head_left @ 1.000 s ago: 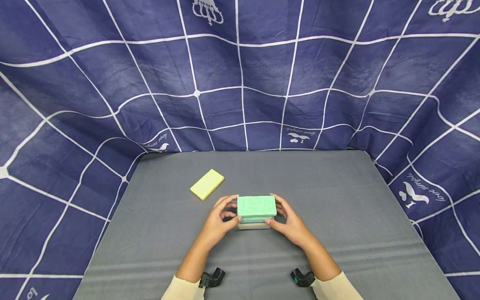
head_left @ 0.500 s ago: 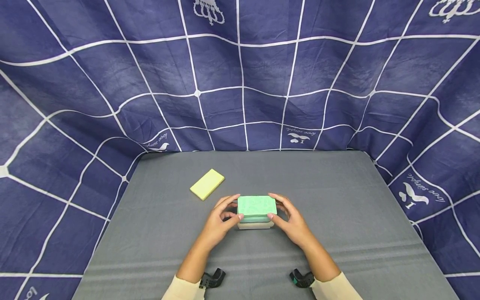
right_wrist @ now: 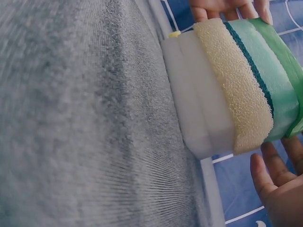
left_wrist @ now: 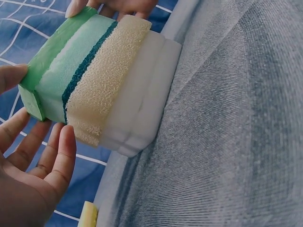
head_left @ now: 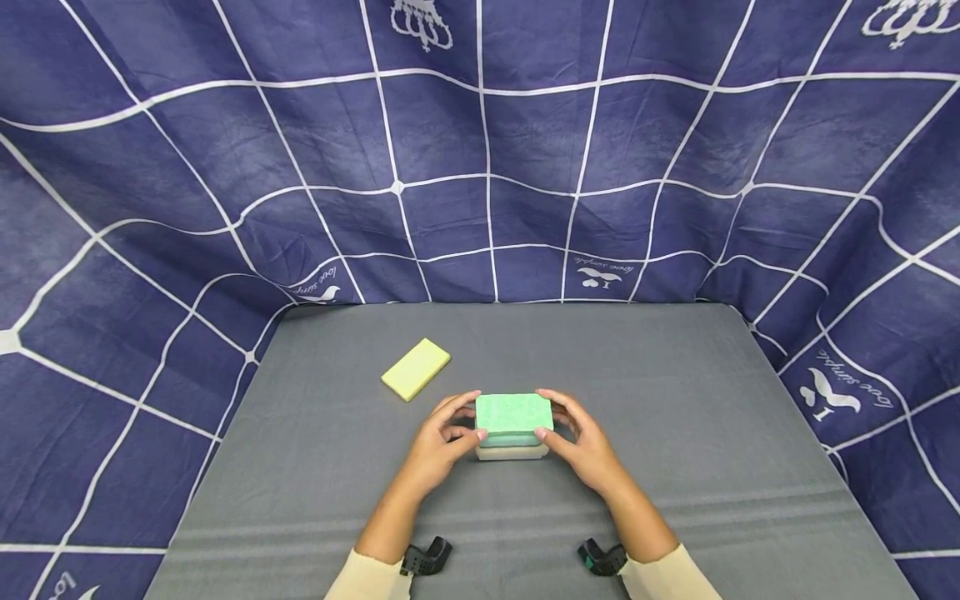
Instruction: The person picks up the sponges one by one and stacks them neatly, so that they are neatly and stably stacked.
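A stack of sponges stands on the grey table. The green sponge (head_left: 513,412) lies on top. Under it comes a mint sponge (left_wrist: 71,66) with a dark teal scouring layer, then a beige porous sponge (left_wrist: 106,71). Two white sponge blocks (right_wrist: 201,94) form the base, resting on the cloth. My left hand (head_left: 437,437) holds the green sponge's left end, thumb at its near edge and index finger at the far corner. At the opposite end my right hand (head_left: 581,437) grips it the same way. Both hands' lower fingers lie beside the mint and beige layers.
A yellow sponge (head_left: 416,369) lies flat on the table, behind and left of the stack. Grey cloth with a few creases covers the table (head_left: 675,400). A blue curtain (head_left: 525,150) with white lines encloses the back and sides.
Both thumbs have moved up from the mint layer to the green sponge's near edge, the right one more. The green sponge looks more evenly set over the stack. The yellow sponge has not moved.
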Tool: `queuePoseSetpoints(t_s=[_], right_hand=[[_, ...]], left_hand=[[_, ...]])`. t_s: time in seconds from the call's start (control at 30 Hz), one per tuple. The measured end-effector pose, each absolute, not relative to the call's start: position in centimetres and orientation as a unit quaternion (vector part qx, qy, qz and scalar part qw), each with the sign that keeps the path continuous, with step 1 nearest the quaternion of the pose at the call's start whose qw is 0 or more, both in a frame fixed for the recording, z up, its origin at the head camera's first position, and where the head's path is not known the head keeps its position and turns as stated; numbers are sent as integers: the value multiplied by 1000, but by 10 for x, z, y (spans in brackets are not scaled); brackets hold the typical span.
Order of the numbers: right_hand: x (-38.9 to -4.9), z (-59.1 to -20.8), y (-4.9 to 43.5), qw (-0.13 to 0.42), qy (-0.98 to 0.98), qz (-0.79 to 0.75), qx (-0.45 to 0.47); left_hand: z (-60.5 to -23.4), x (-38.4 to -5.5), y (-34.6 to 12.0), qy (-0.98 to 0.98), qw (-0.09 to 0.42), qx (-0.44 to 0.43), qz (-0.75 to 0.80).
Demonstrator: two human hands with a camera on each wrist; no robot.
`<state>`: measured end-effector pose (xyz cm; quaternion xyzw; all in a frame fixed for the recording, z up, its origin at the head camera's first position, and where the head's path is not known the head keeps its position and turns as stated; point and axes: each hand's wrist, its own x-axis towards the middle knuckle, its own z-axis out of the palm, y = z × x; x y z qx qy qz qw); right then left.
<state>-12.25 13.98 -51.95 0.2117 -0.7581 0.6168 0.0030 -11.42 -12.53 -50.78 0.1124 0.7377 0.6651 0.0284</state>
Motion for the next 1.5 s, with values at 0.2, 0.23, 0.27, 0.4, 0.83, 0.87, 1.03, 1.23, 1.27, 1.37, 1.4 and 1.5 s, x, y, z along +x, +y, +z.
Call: queuePoseSetpoints(t_s=[0.2, 0.23, 0.27, 0.4, 0.83, 0.87, 1.03, 1.23, 1.27, 1.37, 1.4, 1.5], right_hand=[[-121, -520, 139, -10, -758, 622, 198], [-121, -520, 139, -10, -759, 621, 198], [-121, -520, 138, -11, -759, 620, 197], [-121, -521, 138, -12, -763, 616, 195], [-118, -517, 138, -4, -772, 605, 193], [-118, -517, 138, -4, -773, 604, 193], [-118, -515, 138, 2, -771, 606, 195], [-116, -511, 139, -1, -775, 603, 189], [-116, -510, 139, -1, -776, 602, 189], [-116, -510, 139, -1, -778, 598, 191], [-116, -510, 139, -1, -779, 597, 192], [-116, -509, 139, -2, -779, 596, 193]], left_hand=[[-511, -115, -127, 733, 39, 102, 672], [-511, -115, -127, 732, 41, 100, 673], [-511, -115, -128, 731, 42, 98, 674], [-512, -115, -128, 730, 44, 95, 675], [-513, -113, -127, 728, 38, 95, 678], [-513, -113, -126, 729, 36, 95, 677], [-510, -113, -125, 739, 32, 94, 666], [-507, -113, -126, 746, 22, 111, 656], [-507, -113, -126, 745, 22, 113, 657], [-505, -113, -127, 742, 12, 118, 660], [-504, -113, -127, 740, 7, 118, 662], [-503, -114, -130, 735, -13, 114, 668]])
